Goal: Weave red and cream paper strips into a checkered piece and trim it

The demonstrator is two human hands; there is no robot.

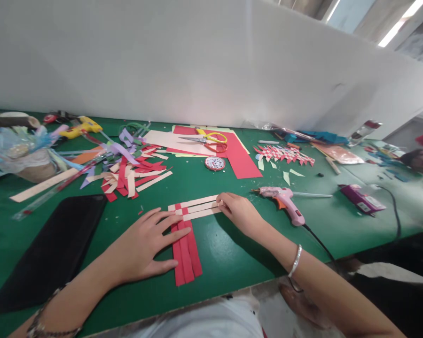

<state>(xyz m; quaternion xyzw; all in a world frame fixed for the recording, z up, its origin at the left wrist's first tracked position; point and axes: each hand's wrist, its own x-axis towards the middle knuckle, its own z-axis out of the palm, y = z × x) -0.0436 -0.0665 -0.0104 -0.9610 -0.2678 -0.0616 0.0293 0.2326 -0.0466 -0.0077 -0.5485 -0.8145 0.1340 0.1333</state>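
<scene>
Red paper strips (186, 258) run toward me on the green table, woven at their far end with cream paper strips (201, 206) that stretch right. My left hand (150, 244) lies with fingers spread over the red strips and the woven corner, its fingertips touching the paper. With thumb and fingers pinched together, my right hand (238, 211) grips the right end of a cream strip. Its fingers hide the strip ends, so I cannot tell whether more than one is held.
A pink glue gun (284, 199) lies right of my right hand. Yellow-handled scissors (211, 141) rest on red and cream sheets. A black phone-like slab (52, 249) is at left, below loose paper strips (134, 173). A woven red-and-white piece (285, 155) lies at back right.
</scene>
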